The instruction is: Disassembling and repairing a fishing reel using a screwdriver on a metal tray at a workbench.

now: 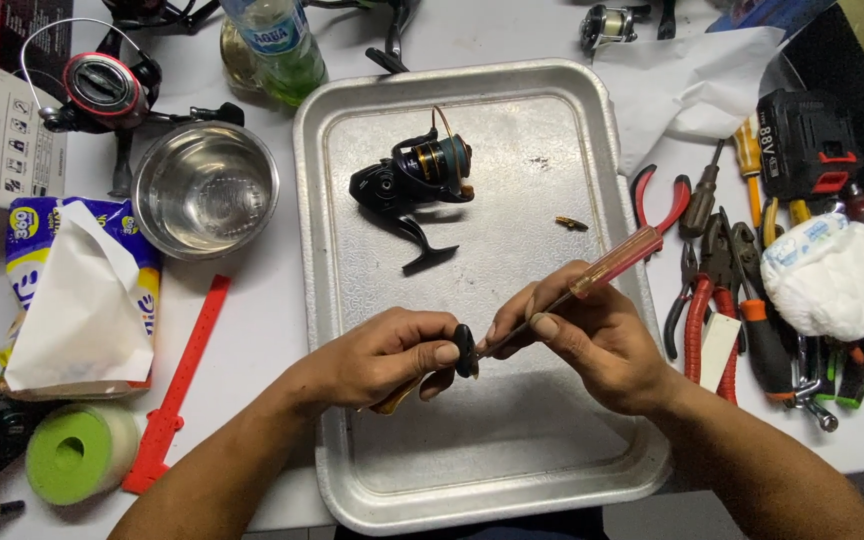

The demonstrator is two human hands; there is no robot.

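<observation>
Over the near part of a metal tray (352, 470), my left hand (387, 355) pinches a small black knob on a reel handle (464, 350), whose gold-coloured arm pokes out under the palm. My right hand (592, 335) grips a screwdriver with a clear red handle (617, 260); its tip meets the black knob. A black and gold spinning reel body (412, 180) lies on the tray's far half. A small brass part (571, 223) rests on the tray to the right of it.
Pliers, cutters and screwdrivers (722, 290) lie right of the tray beside a white cloth (837, 275) and a black battery pack (802, 145). Left of the tray: a steel bowl (205, 190), tissue pack (77, 290), red plastic caliper (177, 385), green roll (77, 450), another reel (102, 90), a bottle (277, 45).
</observation>
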